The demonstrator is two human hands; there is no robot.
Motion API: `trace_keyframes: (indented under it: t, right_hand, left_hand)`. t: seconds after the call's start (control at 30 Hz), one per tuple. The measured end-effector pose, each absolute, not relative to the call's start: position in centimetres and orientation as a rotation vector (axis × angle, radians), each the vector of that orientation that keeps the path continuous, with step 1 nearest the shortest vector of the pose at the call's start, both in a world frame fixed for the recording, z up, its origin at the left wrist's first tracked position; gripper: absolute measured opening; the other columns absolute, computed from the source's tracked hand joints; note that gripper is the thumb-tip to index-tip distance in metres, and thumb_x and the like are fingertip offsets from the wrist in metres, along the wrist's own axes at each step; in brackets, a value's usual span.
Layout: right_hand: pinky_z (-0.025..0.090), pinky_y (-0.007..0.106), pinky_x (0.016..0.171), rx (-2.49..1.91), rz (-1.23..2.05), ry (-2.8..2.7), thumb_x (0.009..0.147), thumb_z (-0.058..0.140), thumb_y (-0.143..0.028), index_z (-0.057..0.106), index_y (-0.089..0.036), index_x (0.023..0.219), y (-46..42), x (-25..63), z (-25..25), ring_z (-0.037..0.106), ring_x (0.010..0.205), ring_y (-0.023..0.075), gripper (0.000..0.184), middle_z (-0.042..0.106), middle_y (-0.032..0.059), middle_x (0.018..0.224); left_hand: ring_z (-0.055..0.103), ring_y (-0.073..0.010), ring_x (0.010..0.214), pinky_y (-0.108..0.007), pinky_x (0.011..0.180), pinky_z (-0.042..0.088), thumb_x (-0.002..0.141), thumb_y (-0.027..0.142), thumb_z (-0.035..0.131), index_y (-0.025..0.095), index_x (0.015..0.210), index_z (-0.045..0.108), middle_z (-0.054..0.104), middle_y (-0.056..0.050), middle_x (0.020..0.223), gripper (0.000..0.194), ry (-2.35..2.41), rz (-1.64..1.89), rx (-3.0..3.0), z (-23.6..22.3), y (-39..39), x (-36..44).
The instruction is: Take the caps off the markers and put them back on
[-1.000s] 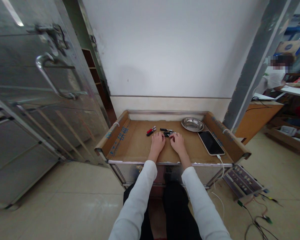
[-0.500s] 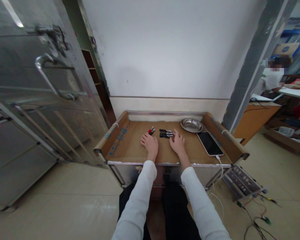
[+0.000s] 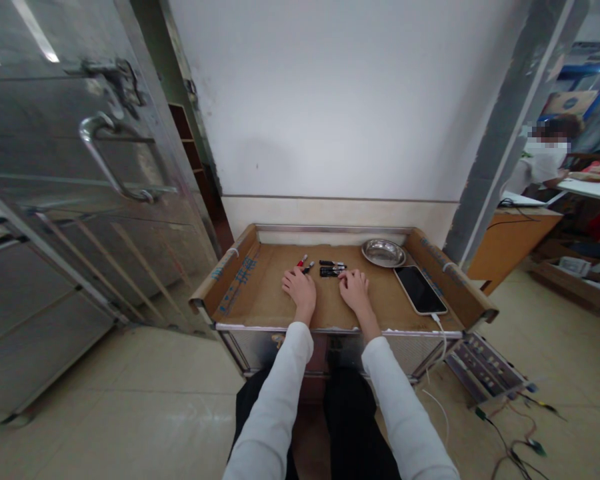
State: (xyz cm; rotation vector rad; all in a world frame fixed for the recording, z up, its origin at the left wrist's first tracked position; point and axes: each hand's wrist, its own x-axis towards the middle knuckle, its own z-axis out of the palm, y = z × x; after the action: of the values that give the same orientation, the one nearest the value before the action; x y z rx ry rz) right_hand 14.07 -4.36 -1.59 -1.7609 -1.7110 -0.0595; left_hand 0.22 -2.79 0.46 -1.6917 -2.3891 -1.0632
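Our left hand (image 3: 300,292) and right hand (image 3: 355,288) rest by black pens (image 3: 331,272) on a cardboard-covered surface (image 3: 270,287).
The left lies over the near end of a red pen (image 3: 301,262); the right curls at the black pens' ends; whether either grips, we cannot tell. A stray fingertip could roll the pens apart. Dish (image 3: 383,254) and phone (image 3: 420,290) sit right, white wall (image 3: 340,100) ahead, metal door (image 3: 45,133) left.
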Motion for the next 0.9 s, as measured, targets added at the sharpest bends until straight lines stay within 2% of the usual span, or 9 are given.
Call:
trace_keyframes:
  t: [0.2,0.3,0.43,0.57,0.63,0.73,0.8,0.9]
  right_hand:
    - [0.034,0.035,0.082,-1.779,-0.052,-1.721,0.086,0.044,-0.019,0.063,-0.021,0.092,-4.24,14.07,-1.59,0.045,0.093,0.0229,0.021,0.056,0.0091,0.096]
    - [0.034,0.034,0.083,-1.773,-0.037,-1.711,0.087,0.042,-0.019,0.062,-0.021,0.095,-4.19,14.05,-1.49,0.046,0.094,0.0228,0.022,0.057,0.0089,0.098]
    - [0.036,0.037,0.086,-1.743,-0.023,-1.649,0.085,0.042,-0.020,0.055,-0.017,0.116,-4.12,13.96,-1.38,0.048,0.099,0.0242,0.034,0.058,0.0106,0.107]
    - [0.036,0.037,0.089,-1.642,-0.031,-1.621,0.084,0.045,-0.022,0.037,-0.018,0.137,-4.10,13.95,-1.29,0.049,0.105,0.0242,0.054,0.057,0.0113,0.116]
    - [0.038,0.036,0.088,-1.618,-0.021,-1.652,0.084,0.045,-0.023,0.044,-0.019,0.131,-4.06,14.00,-1.30,0.051,0.104,0.0234,0.047,0.058,0.0102,0.114]
    - [0.039,0.033,0.085,-1.598,0.011,-1.746,0.084,0.046,-0.020,0.060,-0.019,0.107,-3.88,14.10,-1.44,0.054,0.097,0.0210,0.027,0.063,0.0079,0.103]
    - [0.039,0.032,0.084,-1.566,0.028,-1.801,0.083,0.048,-0.018,0.063,-0.019,0.099,-3.70,14.15,-1.57,0.055,0.094,0.0196,0.021,0.064,0.0068,0.098]
    - [0.040,0.031,0.083,-1.518,0.037,-1.826,0.083,0.050,-0.017,0.063,-0.019,0.097,-3.41,14.21,-1.72,0.056,0.091,0.0185,0.020,0.065,0.0063,0.096]
  left_hand:
    - [0.049,-0.0322,0.106,-0.047,0.086,0.040,0.086,0.023,0.047,0.014,0.102,0.053,0.054,-0.018,0.108,0.019,-2.413,-1.046,-1.691,0.18,-2.61,-0.04]
    - [0.050,-0.0325,0.105,-0.047,0.084,0.041,0.089,0.022,0.041,0.013,0.102,0.053,0.055,-0.019,0.107,0.020,-2.403,-1.035,-1.702,0.14,-2.61,-0.08]
    - [0.051,-0.0304,0.103,-0.046,0.085,0.042,0.093,0.025,0.036,0.012,0.102,0.053,0.057,-0.018,0.105,0.023,-2.322,-1.196,-1.783,0.08,-2.21,-0.22]
    - [0.052,-0.0241,0.103,-0.041,0.093,0.041,0.093,0.022,0.038,0.016,0.100,0.053,0.057,-0.012,0.106,0.018,-1.885,-1.427,-2.217,0.04,-1.80,-0.05]
    - [0.052,-0.0216,0.105,-0.039,0.095,0.041,0.092,0.019,0.039,0.017,0.100,0.052,0.057,-0.011,0.105,0.016,-1.650,-1.514,-2.405,0.07,-1.80,0.17]
    - [0.054,-0.0187,0.106,-0.035,0.095,0.044,0.090,0.017,0.040,0.017,0.105,0.048,0.057,-0.011,0.108,0.017,-1.472,-1.687,-2.543,0.28,-2.02,0.39]
    - [0.056,-0.0170,0.104,-0.033,0.092,0.046,0.089,0.016,0.044,0.017,0.112,0.044,0.056,-0.011,0.112,0.024,-1.437,-1.835,-2.555,0.52,-2.24,0.40]
    - [0.060,-0.0156,0.097,-0.031,0.085,0.051,0.087,0.019,0.049,0.017,0.119,0.040,0.058,-0.010,0.109,0.032,-1.425,-2.027,-2.502,0.92,-2.60,0.31]
